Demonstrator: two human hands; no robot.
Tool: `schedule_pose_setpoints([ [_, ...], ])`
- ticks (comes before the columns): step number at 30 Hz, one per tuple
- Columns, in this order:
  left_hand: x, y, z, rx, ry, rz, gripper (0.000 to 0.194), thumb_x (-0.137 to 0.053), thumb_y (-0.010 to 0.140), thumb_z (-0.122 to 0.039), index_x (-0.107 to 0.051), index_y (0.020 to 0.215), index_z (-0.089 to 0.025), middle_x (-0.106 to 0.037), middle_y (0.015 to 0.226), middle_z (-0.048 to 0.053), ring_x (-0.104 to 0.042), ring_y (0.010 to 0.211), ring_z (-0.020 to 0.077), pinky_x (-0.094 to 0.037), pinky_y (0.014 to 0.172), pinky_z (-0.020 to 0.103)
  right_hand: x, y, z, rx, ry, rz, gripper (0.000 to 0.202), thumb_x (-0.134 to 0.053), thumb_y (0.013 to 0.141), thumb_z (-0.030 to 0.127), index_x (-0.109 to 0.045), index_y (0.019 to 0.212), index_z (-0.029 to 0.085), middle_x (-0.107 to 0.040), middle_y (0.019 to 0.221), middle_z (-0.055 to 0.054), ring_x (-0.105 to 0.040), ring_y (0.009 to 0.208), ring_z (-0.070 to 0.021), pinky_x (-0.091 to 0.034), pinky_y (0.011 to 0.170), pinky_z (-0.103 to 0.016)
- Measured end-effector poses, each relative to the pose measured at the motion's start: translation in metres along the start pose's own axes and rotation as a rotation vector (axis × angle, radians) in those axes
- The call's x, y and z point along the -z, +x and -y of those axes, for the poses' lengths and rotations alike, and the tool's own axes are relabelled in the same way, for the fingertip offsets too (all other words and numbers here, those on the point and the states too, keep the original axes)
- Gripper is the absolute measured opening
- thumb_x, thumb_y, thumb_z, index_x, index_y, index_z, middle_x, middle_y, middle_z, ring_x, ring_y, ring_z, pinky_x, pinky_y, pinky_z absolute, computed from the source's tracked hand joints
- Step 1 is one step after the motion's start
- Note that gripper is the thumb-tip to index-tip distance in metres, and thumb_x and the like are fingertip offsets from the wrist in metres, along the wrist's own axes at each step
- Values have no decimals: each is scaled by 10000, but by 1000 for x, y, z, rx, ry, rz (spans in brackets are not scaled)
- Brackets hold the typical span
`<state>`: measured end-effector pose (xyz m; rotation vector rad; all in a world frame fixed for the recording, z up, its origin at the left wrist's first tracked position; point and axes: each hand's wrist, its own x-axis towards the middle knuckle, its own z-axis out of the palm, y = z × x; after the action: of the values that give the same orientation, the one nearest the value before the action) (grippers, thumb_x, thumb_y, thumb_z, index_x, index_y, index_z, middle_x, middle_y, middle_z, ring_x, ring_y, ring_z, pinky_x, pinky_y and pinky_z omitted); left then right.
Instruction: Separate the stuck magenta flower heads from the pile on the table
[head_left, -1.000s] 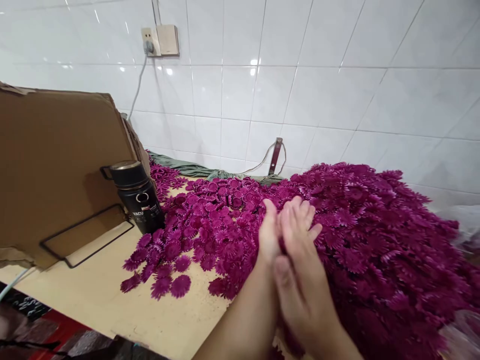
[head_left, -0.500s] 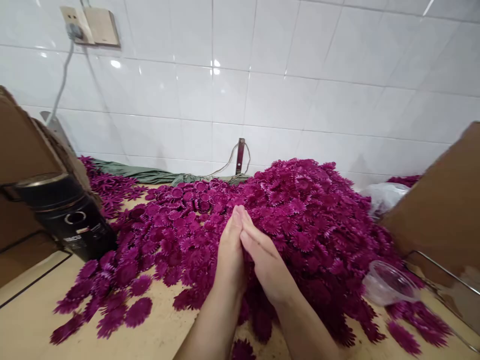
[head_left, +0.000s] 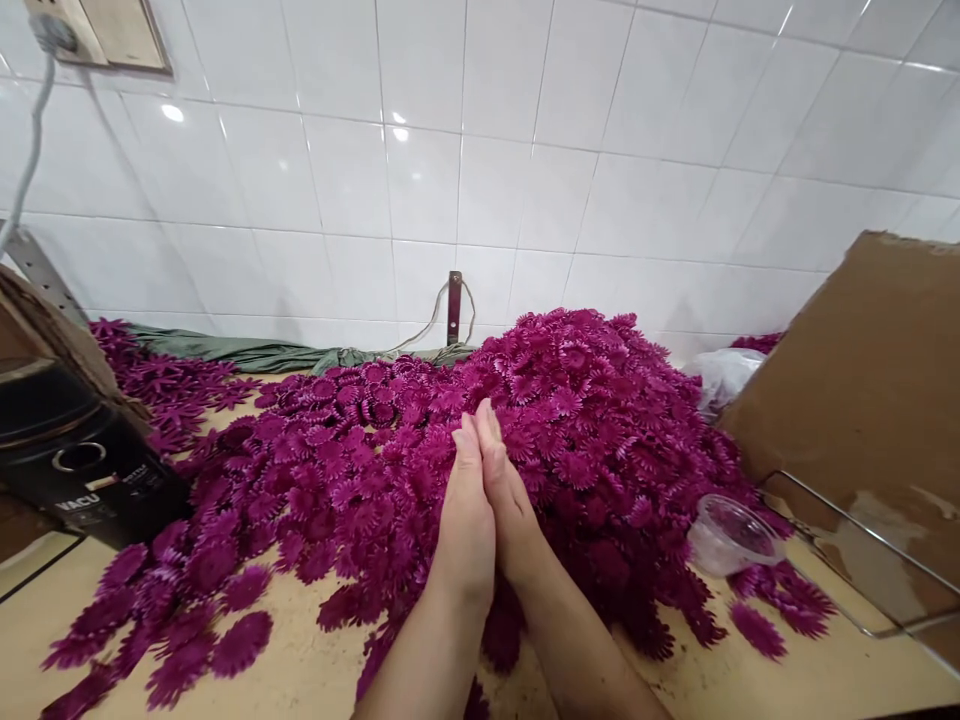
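Observation:
My left hand (head_left: pixel 466 520) and my right hand (head_left: pixel 514 505) are pressed palm to palm at the middle of the view, fingers pointing away from me. Their fingers lie straight and together, and nothing shows between the palms. Both hover over or rest at the front of a large heap of magenta flower-shaped pieces (head_left: pixel 592 400); whether they touch it I cannot tell. The heap rises highest to the right of my hands and spreads leftward in a thinner layer over the pale tabletop (head_left: pixel 292 640).
A black bottle (head_left: pixel 90 460) leans at the left beside cardboard. At the right are a clear plastic tub (head_left: pixel 731 540), a wire frame, a cardboard sheet (head_left: pixel 847 400) and a plastic bag (head_left: pixel 724 375). Green cloth (head_left: pixel 240 350) lies along the tiled wall.
The view has shifted, so the heap, bottle and tub appear further left. My hands stay pressed together, turned slightly, with the palms closer along their length.

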<state>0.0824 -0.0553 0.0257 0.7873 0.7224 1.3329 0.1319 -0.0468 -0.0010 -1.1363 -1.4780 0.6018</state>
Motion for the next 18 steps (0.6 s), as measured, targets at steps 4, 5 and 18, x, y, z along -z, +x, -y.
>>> schedule_pose_setpoints([
  [4, 0, -8, 19, -60, -32, 54, 432, -442, 844, -457, -553, 1187, -218, -445, 1364, 28, -310, 1303, 183, -185, 1104, 324, 8, 24, -5, -15, -99, -216, 735, -151, 869, 574, -200, 1398, 67, -112, 1481, -130, -46, 1362, -200, -76, 1103, -463],
  [5, 0, -8, 21, -77, -48, 64, 421, -451, 843, -445, -554, 1185, -223, -446, 1363, 26, -316, 1300, 183, -187, 1103, 326, 9, 27, -6, 10, -134, -243, 726, -147, 872, 567, -219, 1393, 67, -141, 1476, -135, -73, 1361, -201, -77, 1103, -459],
  [18, 9, 9, 14, 28, -98, 156, 403, -461, 829, -450, -564, 1169, -260, -470, 1346, 12, -343, 1287, 191, -260, 1072, 328, 0, 19, -9, 129, -455, -187, 564, -150, 906, 439, -320, 1365, 158, -229, 1464, -100, -54, 1362, -251, -113, 1059, -553],
])
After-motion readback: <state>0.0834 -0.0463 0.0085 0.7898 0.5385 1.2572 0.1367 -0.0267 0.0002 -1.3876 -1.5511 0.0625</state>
